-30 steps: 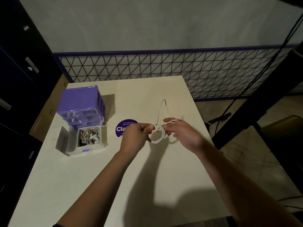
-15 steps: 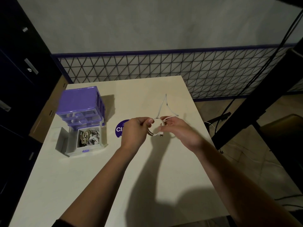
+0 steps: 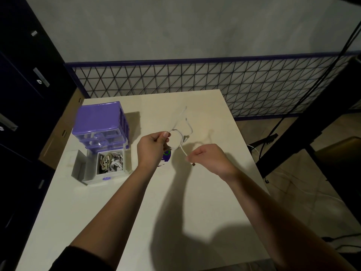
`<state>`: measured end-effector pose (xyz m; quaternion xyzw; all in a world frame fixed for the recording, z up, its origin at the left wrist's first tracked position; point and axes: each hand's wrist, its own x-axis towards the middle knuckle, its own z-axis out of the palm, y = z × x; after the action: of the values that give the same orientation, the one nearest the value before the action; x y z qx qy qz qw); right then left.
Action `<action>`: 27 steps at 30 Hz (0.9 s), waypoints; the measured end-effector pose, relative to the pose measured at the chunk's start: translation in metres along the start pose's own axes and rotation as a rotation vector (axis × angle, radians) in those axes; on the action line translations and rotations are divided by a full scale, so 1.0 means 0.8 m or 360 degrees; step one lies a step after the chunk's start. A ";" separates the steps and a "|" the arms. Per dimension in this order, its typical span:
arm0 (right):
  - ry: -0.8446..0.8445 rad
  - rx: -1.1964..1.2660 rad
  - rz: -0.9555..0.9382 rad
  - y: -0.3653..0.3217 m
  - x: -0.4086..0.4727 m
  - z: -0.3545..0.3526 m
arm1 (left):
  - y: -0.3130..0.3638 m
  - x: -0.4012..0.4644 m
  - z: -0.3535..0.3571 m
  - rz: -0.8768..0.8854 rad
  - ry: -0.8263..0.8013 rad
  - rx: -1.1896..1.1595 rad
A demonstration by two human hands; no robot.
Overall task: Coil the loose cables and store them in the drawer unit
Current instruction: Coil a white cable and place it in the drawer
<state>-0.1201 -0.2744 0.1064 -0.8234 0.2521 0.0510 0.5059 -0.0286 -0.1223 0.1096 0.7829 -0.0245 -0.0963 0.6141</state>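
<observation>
Head view. Pale cream square table (image 3: 109, 216), matte, under dim light with hard shadows of both arms. Behind it a black wire grid panel with a purple top rail (image 3: 195, 79) against a plain grey wall (image 3: 175, 26). Dark cabinet fronts with metal handles (image 3: 29, 79) on the left; a dark slanted post and floor cables on the right.

One thin white cable (image 3: 180, 137), held in the air above the table centre: a small round coil of a few turns, with a loose loop rising behind it, motion-blurred. Left hand (image 3: 151, 148) pinches the coil's left side between thumb and curled fingers. Right hand (image 3: 209, 158), fingers curled, pinches the free end near its dark plug, just apart from the coil.

One purple plastic drawer unit with clear drawer fronts (image 3: 100, 124) at the table's left. Its one pulled-out grey bottom drawer (image 3: 110, 165) holds several coiled white and beige cables; count unclear. One round purple sticker (image 3: 167, 155), partly hidden under the left hand.
</observation>
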 end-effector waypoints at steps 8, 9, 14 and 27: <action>-0.0137 -0.0187 0.0067 0.014 -0.001 0.014 | 0.007 0.009 -0.005 -0.0007 0.0050 -0.0177; -0.0137 -0.0234 0.0085 0.015 -0.001 0.014 | 0.007 0.009 -0.005 -0.0010 0.0047 -0.0198; -0.0246 -0.0649 0.0167 0.034 -0.007 0.020 | 0.019 0.016 -0.007 -0.0024 0.0183 -0.0380; -0.0058 -0.1135 0.0225 0.064 -0.007 0.013 | 0.043 0.033 -0.017 0.0001 0.0343 -0.0631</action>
<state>-0.1470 -0.2823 0.0619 -0.9275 0.2657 0.1853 0.1866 0.0021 -0.1221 0.1425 0.6527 0.0605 -0.0147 0.7550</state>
